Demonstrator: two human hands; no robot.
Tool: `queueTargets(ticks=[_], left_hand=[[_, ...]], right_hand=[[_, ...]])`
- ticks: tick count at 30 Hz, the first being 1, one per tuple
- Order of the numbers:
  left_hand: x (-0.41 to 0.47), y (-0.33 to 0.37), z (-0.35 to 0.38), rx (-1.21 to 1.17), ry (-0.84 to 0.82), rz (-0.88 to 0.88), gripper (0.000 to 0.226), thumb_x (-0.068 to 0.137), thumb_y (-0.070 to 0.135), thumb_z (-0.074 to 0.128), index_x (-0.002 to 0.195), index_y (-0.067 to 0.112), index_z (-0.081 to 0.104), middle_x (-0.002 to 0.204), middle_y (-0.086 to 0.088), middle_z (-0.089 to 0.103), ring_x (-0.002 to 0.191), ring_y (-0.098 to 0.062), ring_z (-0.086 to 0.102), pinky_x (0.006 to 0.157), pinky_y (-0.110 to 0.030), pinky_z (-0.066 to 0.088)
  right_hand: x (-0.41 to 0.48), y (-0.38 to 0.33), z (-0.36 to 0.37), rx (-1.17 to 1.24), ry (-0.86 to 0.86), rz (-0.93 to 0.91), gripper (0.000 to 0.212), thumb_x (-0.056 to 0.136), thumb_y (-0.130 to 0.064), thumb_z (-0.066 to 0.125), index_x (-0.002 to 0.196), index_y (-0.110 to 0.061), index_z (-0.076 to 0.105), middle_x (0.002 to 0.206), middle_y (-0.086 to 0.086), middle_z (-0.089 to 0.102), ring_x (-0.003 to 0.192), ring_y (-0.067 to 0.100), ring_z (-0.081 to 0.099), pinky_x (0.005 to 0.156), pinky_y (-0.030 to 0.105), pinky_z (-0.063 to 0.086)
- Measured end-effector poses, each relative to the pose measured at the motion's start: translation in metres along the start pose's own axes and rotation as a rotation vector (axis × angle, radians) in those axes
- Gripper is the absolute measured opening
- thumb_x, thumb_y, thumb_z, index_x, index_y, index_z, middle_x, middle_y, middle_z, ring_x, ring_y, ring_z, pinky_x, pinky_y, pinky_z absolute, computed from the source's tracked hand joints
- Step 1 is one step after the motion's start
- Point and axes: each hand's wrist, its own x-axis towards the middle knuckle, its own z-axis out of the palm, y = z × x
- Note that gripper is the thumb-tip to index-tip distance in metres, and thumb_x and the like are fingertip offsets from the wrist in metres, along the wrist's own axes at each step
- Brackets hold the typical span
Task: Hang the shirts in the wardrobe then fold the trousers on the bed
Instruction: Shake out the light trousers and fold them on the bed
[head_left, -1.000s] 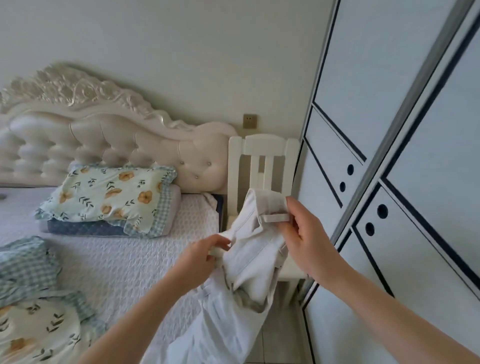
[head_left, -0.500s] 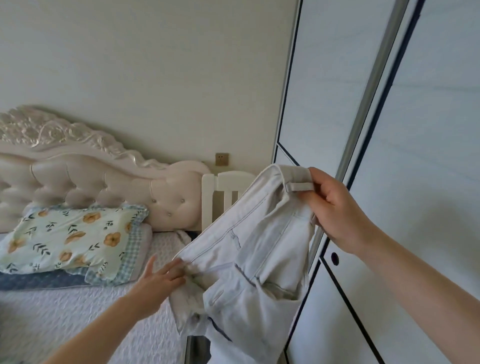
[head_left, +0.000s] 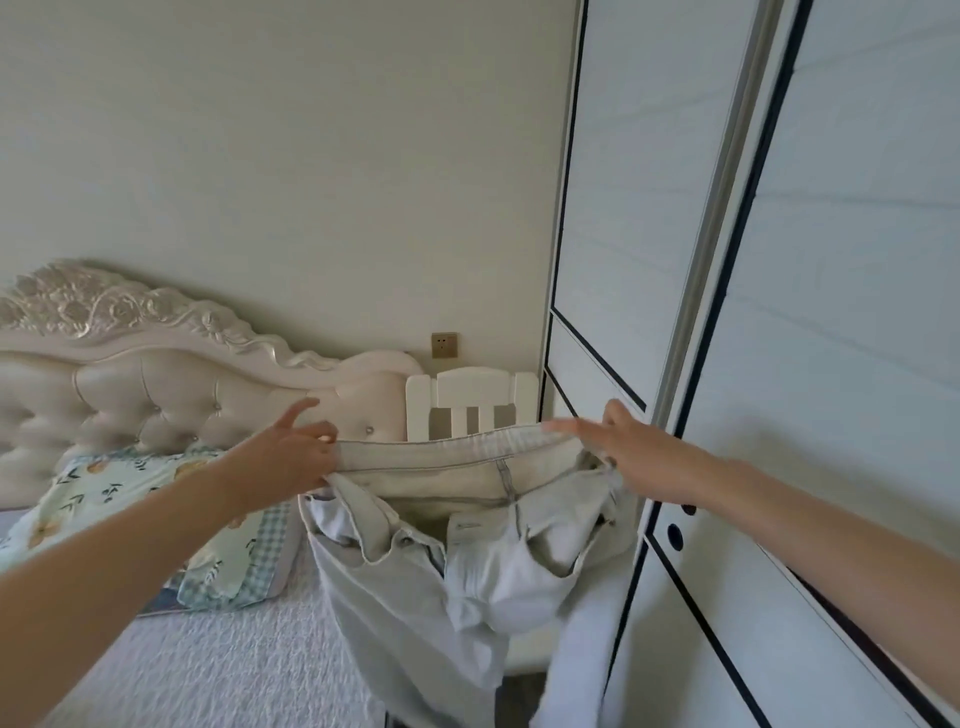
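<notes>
Trousers (head_left: 415, 582): pale grey-white, grey stitching. Pillow (head_left: 104, 488): mint, orange flowers, dark leaves, blue-white check border. Bedspread (head_left: 234, 665): white, fine textured weave. Headboard (head_left: 156, 395): cream, tufted, silvery carved top. Chair (head_left: 472, 384): white. Wardrobe (head_left: 649, 208): white panels, black lines, black round holes. Socket (head_left: 444, 345): bronze.

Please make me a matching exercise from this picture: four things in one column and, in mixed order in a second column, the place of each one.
Things: 1 trousers; 2 pillow; 3 chair; 4 socket.
Places: A on the wall; B on the bed; C held between left hand and right hand; D between headboard and wardrobe.
Pairs: 1-C; 2-B; 3-D; 4-A.
</notes>
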Motion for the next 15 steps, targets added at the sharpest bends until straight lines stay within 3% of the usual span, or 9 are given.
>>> queueTargets(ticks=[2,5,11,15], left_hand=[[0.005,-0.011,-0.006,0.066,0.015,0.036,0.036,0.046,0.023,0.096,0.063,0.025,0.064,0.067,0.008,0.063,0.085,-0.015,0.069,0.118,-0.043,0.008],[0.007,-0.032,-0.017,0.099,0.032,0.022,0.035,0.046,0.029,0.096,0.062,0.024,0.066,0.065,0.006,0.063,0.083,-0.017,0.069,0.108,-0.048,0.022],[0.009,-0.067,-0.026,0.114,0.092,-0.049,0.026,0.064,0.038,0.089,0.064,0.025,0.068,0.062,0.008,0.063,0.079,-0.013,0.069,0.102,-0.051,0.028],[0.016,-0.083,-0.034,0.087,0.149,-0.213,0.028,0.069,0.035,0.088,0.056,0.027,0.064,0.056,0.009,0.058,0.067,-0.012,0.067,0.106,-0.045,0.023]], right_hand=[[0.004,0.012,-0.001,-0.150,-0.147,0.023,0.095,0.084,0.011,0.033,0.137,-0.065,0.018,0.088,-0.010,0.026,0.064,0.017,0.045,0.054,0.030,0.039],[0.008,0.027,-0.012,-0.323,-0.231,0.042,0.078,0.086,0.006,0.032,0.139,-0.051,0.029,0.092,-0.006,0.031,0.069,0.017,0.047,0.059,0.034,0.041],[0.015,0.053,-0.035,-0.567,-0.197,0.007,0.044,0.091,-0.016,0.051,0.131,-0.029,0.037,0.099,-0.004,0.041,0.079,0.019,0.052,0.062,0.033,0.043],[0.018,0.060,-0.055,-0.624,-0.166,0.007,0.029,0.090,-0.008,0.048,0.116,-0.020,0.048,0.097,-0.004,0.039,0.065,0.012,0.040,0.061,0.033,0.041]])
